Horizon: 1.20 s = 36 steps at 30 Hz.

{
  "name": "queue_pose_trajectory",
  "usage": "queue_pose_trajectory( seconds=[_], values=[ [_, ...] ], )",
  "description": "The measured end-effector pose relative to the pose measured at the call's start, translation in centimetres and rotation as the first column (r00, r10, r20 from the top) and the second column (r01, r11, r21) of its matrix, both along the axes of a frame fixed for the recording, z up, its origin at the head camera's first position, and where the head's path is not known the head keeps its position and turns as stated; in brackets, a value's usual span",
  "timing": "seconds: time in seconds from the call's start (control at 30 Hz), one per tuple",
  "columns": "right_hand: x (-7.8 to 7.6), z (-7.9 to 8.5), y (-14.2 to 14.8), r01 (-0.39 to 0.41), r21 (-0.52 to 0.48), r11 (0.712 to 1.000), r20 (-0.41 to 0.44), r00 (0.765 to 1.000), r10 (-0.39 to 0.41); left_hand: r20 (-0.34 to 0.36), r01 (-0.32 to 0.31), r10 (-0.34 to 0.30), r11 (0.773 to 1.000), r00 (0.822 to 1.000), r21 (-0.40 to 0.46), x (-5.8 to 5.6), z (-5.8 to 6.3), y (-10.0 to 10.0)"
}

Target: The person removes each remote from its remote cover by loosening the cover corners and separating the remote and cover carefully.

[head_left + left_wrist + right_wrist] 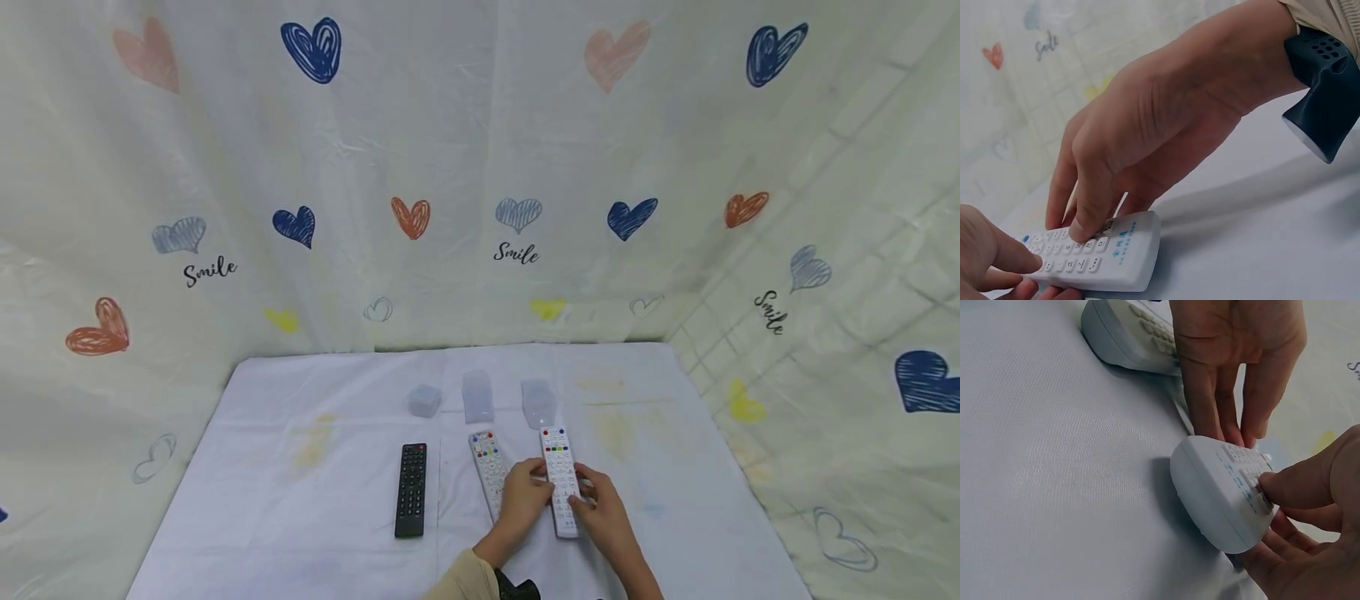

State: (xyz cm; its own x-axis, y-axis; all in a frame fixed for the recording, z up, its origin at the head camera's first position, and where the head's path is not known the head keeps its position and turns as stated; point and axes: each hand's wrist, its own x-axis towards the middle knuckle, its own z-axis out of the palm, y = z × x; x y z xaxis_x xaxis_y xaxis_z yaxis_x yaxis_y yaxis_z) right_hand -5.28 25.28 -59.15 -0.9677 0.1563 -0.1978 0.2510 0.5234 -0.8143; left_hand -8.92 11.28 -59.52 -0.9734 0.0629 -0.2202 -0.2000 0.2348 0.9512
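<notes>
A white remote control (557, 467) with colored buttons near its top is held between both hands at the right of the group. My left hand (521, 500) grips its left side, thumb on the keys (1079, 247) and fingers along the edge. From the other side my right hand (609, 518) pinches it, with the thumb on the buttons and fingers reaching underneath, as the right wrist view shows. Just left of it lies a second white remote control (486, 458), partly hidden by the left hand. Farther left is a black remote control (411, 490).
Behind the remotes, three clear plastic pieces lie in a row: a small folded one (425, 401), a long one (477, 397) and another (538, 403). A white cloth (277, 492) covers the table. Heart-printed curtains (450, 150) hang behind and at the sides.
</notes>
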Motion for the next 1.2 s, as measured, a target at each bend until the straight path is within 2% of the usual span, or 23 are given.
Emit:
queue_pose_trajectory(
  seconds=[0.13,0.27,0.37,0.53,0.7,0.83,1.0,1.1,1.2],
  values=[
    [-0.2,0.1,-0.3,-0.013,0.015,1.0,0.026,1.0,0.013,0.005,-0.003,0.003,1.0,1.0,-0.015,0.2,0.0,-0.2],
    [-0.4,0.3,-0.6,-0.025,0.064,0.998,-0.008,1.0,0.026,-0.008,-0.006,0.006,1.0,1.0,-0.023,0.3,-0.1,-0.2],
    [-0.6,0.5,-0.9,-0.033,0.122,0.992,-0.037,0.999,0.038,-0.042,-0.021,0.017,0.995,0.999,-0.097,0.2,-0.2,0.0],
    [-1.0,0.7,-1.2,-0.041,0.166,0.985,-0.056,0.997,0.051,-0.089,-0.042,0.022,0.971,0.996,-0.234,-0.2,-0.7,0.2],
    [-1.3,0.6,-1.3,-0.04,0.181,0.983,-0.014,0.999,0.043,-0.099,-0.027,0.0,0.962,0.995,-0.272,-0.5,-0.7,0.1],
    [-1.6,0.7,-1.3,-0.054,0.189,0.981,0.003,0.999,0.054,-0.077,0.022,-0.044,0.965,0.996,-0.261,-0.7,-0.4,-0.4],
    [-1.8,1.0,-1.3,-0.073,0.192,0.979,0.013,0.997,0.071,-0.025,0.131,-0.136,0.978,0.99,-0.163,-0.8,0.5,-2.4],
    [-1.7,1.3,-1.0,-0.075,0.209,0.975,0.031,0.997,0.07,-0.03,0.211,-0.214,0.973,0.976,-0.096,-1.0,1.5,-4.6],
    [-1.6,1.5,0.0,-0.082,0.238,0.968,0.048,0.996,0.073,-0.078,0.29,-0.299,0.951,0.951,-0.11,-1.5,3.0,-7.5]
  ],
)
